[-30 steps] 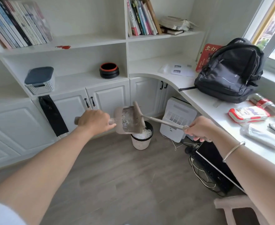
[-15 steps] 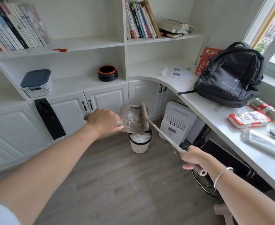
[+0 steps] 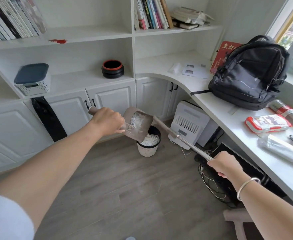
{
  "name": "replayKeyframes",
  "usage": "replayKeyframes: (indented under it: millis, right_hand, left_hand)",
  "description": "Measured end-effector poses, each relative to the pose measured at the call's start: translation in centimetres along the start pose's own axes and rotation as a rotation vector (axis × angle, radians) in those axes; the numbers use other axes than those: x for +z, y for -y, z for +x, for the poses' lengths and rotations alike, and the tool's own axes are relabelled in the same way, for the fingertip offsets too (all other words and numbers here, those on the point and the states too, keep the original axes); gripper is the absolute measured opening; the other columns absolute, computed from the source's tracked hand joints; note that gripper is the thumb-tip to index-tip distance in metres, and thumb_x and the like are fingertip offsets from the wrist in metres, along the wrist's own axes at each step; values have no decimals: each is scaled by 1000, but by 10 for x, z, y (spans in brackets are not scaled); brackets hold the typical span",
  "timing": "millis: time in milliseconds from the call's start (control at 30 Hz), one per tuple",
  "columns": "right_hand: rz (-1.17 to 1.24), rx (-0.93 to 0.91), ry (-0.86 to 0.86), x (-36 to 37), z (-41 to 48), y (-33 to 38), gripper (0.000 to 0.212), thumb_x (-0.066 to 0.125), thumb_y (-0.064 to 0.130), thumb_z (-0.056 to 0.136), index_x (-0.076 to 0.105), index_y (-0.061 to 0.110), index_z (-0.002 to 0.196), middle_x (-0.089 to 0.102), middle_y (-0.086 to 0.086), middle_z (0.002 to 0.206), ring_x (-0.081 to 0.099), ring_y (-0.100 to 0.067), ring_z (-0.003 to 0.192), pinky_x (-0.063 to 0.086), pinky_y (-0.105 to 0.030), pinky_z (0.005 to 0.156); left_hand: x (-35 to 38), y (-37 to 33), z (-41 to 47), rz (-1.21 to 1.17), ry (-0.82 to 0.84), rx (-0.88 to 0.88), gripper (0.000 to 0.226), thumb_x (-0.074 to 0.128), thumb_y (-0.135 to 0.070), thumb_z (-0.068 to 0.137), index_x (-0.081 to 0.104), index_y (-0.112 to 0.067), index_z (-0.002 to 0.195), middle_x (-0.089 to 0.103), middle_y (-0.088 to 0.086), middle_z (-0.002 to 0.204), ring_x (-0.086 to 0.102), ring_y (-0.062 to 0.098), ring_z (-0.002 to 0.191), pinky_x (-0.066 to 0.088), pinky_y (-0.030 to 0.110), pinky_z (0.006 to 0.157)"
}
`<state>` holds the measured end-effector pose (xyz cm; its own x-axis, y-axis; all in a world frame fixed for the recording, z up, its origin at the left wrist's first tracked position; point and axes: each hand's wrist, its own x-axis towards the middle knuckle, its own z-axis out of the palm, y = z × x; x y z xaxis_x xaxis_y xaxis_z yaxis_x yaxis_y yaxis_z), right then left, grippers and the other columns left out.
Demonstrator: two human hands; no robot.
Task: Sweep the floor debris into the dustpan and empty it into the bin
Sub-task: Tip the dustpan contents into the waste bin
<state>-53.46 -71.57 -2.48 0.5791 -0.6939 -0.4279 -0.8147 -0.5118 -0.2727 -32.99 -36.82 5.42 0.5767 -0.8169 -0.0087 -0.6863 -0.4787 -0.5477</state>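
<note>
My left hand [image 3: 107, 121] grips the handle of a beige dustpan [image 3: 138, 130], held tilted above a small white bin [image 3: 148, 149] on the wooden floor. White paper scraps [image 3: 138, 120] lie in the pan's upper part, and the bin holds more white scraps [image 3: 150, 139]. My right hand [image 3: 224, 164] holds the long handle of a broom [image 3: 182, 139], whose head end sits just behind the dustpan's right edge. The pan's lip points down over the bin's opening.
White cabinets [image 3: 112, 99] stand behind the bin. A white air purifier [image 3: 188, 121] is right of it, with cables [image 3: 209, 181] on the floor under the desk [image 3: 216, 108]. A black backpack [image 3: 249, 73] sits on the desk. A stool [image 3: 237, 220] is at lower right.
The dustpan has tilted and lowered toward the bin, with scraps now showing inside it. My right hand dropped low, then came back up a little, and the broom head now sits behind the pan.
</note>
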Motion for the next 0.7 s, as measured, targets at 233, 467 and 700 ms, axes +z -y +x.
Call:
replayKeyframes:
  millis: [233,467,700]
  right_hand:
    - [-89,27,-15,3,-10,-8,17,59,25,77,67,17,90,70,-4,66,69,-21,59,61,-34,69]
    - [-45,-7,-57,18,-12,6,15,57,28,78,70,20,76,68,-3,71,68,-24,69,55,-27,69]
    - [0,-11,-116,34,-17,33,16,59,31,83,71,19,84,66,-1,80,63,-26,76,43,-26,64]
  left_hand:
    - [8,2,9,38,-48,4,37,51,-56,91,60,-23,76,68,-8,81,67,18,70,35,25,50]
    - [3,17,16,138,-71,94,46,82,-58,57,55,-25,41,52,-11,41,53,10,35,25,17,42]
    - [8,28,14,89,-52,196,39,84,-35,58,52,-24,41,49,-9,39,49,13,32,28,16,40]
